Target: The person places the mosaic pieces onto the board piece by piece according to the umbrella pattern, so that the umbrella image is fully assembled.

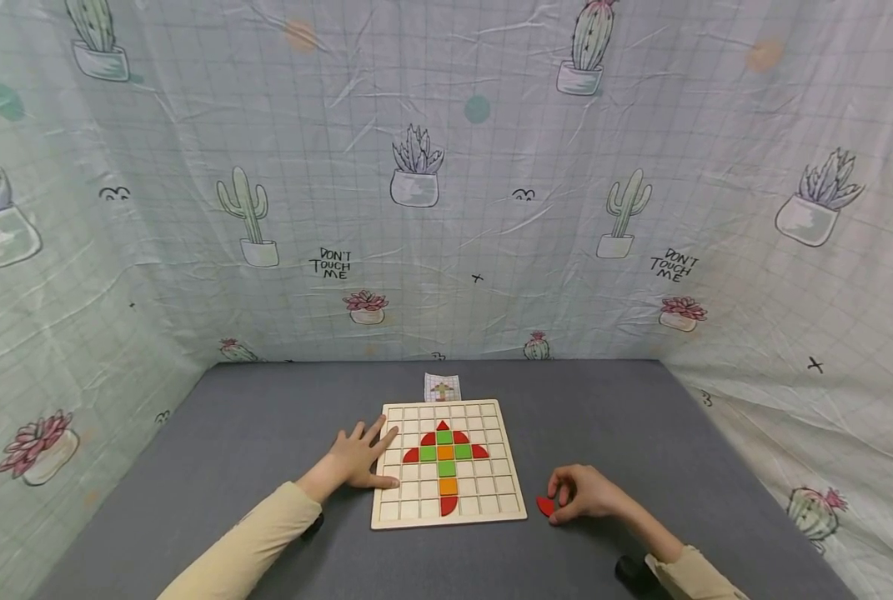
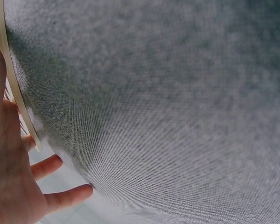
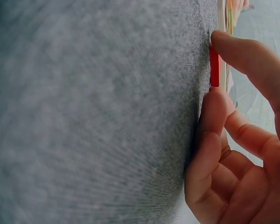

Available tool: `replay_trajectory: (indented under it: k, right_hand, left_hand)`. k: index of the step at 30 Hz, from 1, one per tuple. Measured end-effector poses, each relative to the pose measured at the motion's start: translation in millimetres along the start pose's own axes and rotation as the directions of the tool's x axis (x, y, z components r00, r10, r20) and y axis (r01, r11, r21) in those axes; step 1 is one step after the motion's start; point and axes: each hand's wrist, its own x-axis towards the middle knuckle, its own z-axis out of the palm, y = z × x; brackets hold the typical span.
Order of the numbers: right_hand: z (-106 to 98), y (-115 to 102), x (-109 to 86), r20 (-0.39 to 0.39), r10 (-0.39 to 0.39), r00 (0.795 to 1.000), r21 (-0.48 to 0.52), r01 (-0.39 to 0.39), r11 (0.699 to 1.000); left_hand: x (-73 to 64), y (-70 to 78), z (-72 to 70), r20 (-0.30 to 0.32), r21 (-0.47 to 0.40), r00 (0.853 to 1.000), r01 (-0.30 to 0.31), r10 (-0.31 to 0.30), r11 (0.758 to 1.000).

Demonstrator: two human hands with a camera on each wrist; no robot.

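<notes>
My left hand (image 1: 358,457) rests spread on the left edge of a wooden grid board (image 1: 410,490), with thumb and index finger reaching onto its squares. In the left wrist view, its other fingers (image 2: 67,197) stick out straight past the board's edge. Green and orange squares and red rounded pieces form a figure on the grid, topped by a red triangle (image 1: 443,426). To the right of the board, my right hand (image 1: 584,492) pinches a red quarter-circle tile (image 1: 544,506) between thumb and finger, low over the table. The right wrist view shows the tile edge-on.
A small pattern card (image 1: 442,387) lies behind the board, showing a similar coloured figure. The dark grey table (image 1: 281,417) ends at a cactus-printed curtain (image 1: 476,225) at the back and sides.
</notes>
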Motion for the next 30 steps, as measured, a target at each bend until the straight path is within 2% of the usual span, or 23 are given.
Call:
replay_trajectory:
  k: [10,17,24,30]
  right_hand:
    - [0.1,-1.7,2.8,-0.001,0.022,1.0,0.005,-0.022,1.0]
    - [-0.1,0.4,4.1,-0.008,-0.003,1.0,0.006,0.003,1.0]
    - [-2.0,-0.6,6.8,0.005,0.002,1.0,0.084,-0.002,0.997]
    - [-4.0,-6.7,11.1,-0.004,-0.026,1.0,0.171,0.026,0.985]
  left_hand:
    - [-0.4,0.9,-0.5,-0.019,0.0,1.0,0.001,-0.001,1.0]
    - [-1.4,2.7,-0.3,-0.016,-0.01,1.0,0.007,-0.007,1.0]
    - [-2.0,2.9,-0.6,-0.015,-0.013,1.0,0.008,-0.008,1.0]
    - [-1.9,2.1,-0.8,-0.012,-0.007,1.0,0.017,-0.017,1.0]
